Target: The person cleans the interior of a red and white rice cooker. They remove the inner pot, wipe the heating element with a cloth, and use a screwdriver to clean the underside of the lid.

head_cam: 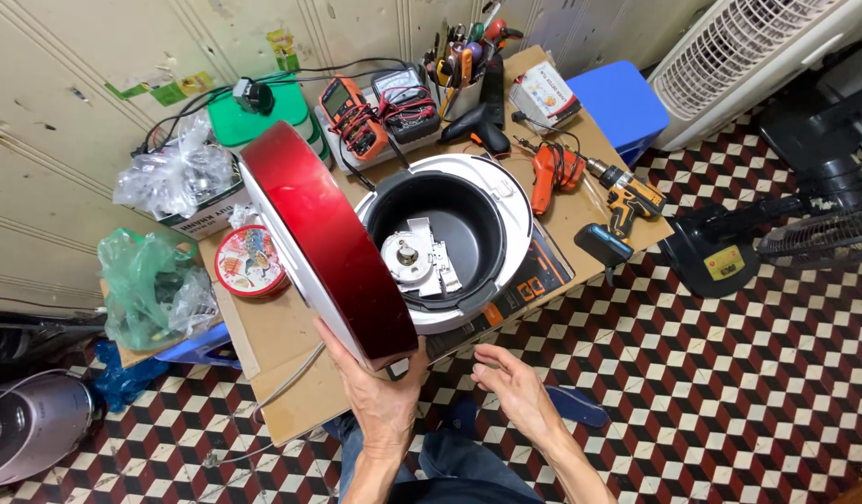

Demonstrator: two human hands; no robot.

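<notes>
Left hand (379, 392) grips red lid (323, 238) of cooker (449, 238) on surface (281, 327) — right hand (515, 387) open, empty, just beside.

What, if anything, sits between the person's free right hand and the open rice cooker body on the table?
Nothing visible blocks it. The right hand hovers open just off the table edge, with only bare cardboard between it and the rice cooker body. The left hand holds the red lid up to the left, clear of that path.
</notes>
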